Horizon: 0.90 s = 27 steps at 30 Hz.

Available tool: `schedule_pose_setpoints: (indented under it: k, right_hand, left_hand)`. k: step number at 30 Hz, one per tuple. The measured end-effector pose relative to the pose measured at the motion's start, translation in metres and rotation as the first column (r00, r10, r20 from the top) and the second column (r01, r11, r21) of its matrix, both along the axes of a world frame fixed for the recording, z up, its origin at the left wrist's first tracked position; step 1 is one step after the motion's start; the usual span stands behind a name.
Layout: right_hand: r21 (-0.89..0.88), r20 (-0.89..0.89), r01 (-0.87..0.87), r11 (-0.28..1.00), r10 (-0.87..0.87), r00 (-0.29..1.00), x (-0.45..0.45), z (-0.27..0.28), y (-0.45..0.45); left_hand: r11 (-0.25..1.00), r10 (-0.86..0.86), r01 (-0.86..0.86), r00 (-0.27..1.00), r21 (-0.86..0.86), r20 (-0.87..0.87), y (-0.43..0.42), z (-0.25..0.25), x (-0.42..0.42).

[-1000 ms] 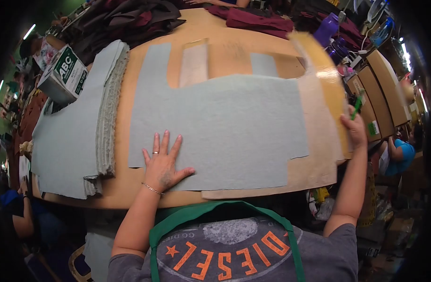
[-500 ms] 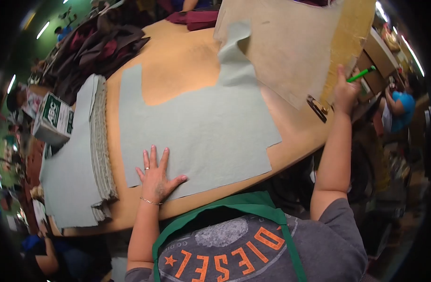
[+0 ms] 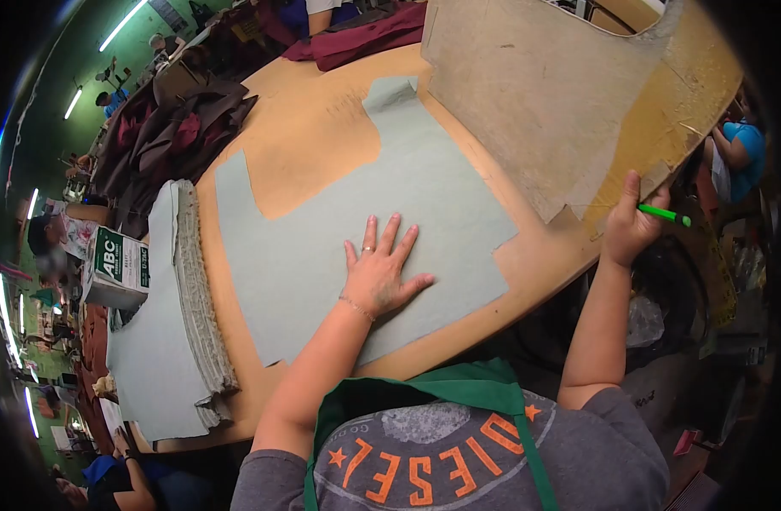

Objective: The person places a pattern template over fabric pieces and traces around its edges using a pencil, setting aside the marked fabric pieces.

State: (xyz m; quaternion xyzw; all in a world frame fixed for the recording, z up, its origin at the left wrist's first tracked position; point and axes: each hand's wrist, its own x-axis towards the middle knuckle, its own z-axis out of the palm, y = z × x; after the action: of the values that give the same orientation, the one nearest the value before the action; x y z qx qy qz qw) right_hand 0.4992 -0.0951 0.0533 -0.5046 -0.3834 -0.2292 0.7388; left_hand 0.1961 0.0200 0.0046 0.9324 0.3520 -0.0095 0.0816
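Observation:
My left hand lies flat with fingers spread on a pale grey-green fabric piece, cut with a deep curved notch. One upper end of that piece is folded over. At the table's right edge, my right hand is closed on the corner of a large stiff pattern sheet, tan with a yellowish band, tilted at the upper right. A green pen sticks out of the same hand. The pattern's lower edge is over the far right of the table, beside the fabric.
A stack of similar grey-green pieces lies at left, with an ABC box on it. Dark brown and maroon cloth is heaped beyond, and more maroon cloth at the table's far edge. Other people sit around.
My left hand has slid right and farther in over the fabric. The pattern has shifted right with my right hand. The scissors seen before near that hand are out of sight.

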Motion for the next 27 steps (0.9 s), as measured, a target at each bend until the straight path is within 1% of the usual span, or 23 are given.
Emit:
schedule_pose_setpoints:
  k: [4,8,12,15,18,20,22,25,27]
  right_hand:
    - [-0.030,-0.016,0.033,0.999,-0.034,0.999,0.001,0.000,-0.010]
    - [-0.003,-0.031,0.006,1.000,-0.006,0.999,0.003,-0.002,-0.009]
    - [0.009,-0.002,-0.045,0.999,0.045,0.999,-0.003,0.004,-0.006]
    - [-0.013,0.009,-0.057,0.998,0.057,0.998,-0.009,0.015,-0.007]
    - [-0.038,0.032,-0.066,0.997,0.067,0.997,-0.012,0.028,-0.015]
    - [-0.041,0.044,-0.072,0.997,0.074,0.996,-0.013,0.037,-0.019]
    - [-0.030,0.001,-0.071,0.997,0.072,0.997,-0.017,0.046,-0.019]
    - [-0.013,-0.055,-0.093,0.996,0.092,0.994,-0.020,0.059,-0.015]
    - [0.011,-0.107,-0.115,0.993,0.116,0.987,-0.028,0.075,-0.016]
  left_hand:
    - [0.993,-0.087,0.085,0.996,-0.085,-0.021,-0.031,0.008,-0.016]
    - [0.986,-0.095,0.085,0.993,-0.141,-0.063,-0.053,0.014,-0.025]
    - [0.999,-0.026,0.025,0.999,-0.047,-0.023,-0.021,0.005,-0.007]
    - [0.999,0.033,-0.033,0.999,-0.024,0.010,0.013,0.002,0.010]
    - [0.999,0.024,-0.024,1.000,-0.025,0.005,0.017,0.000,0.010]
    - [1.000,0.007,-0.007,1.000,-0.021,0.006,0.004,0.003,0.006]
    - [1.000,0.006,-0.005,1.000,-0.022,0.009,-0.009,0.000,0.002]
    - [0.999,0.014,-0.013,0.998,-0.030,0.057,-0.011,0.002,0.000]
    - [0.991,0.050,-0.015,0.962,-0.130,0.270,-0.005,-0.009,-0.009]
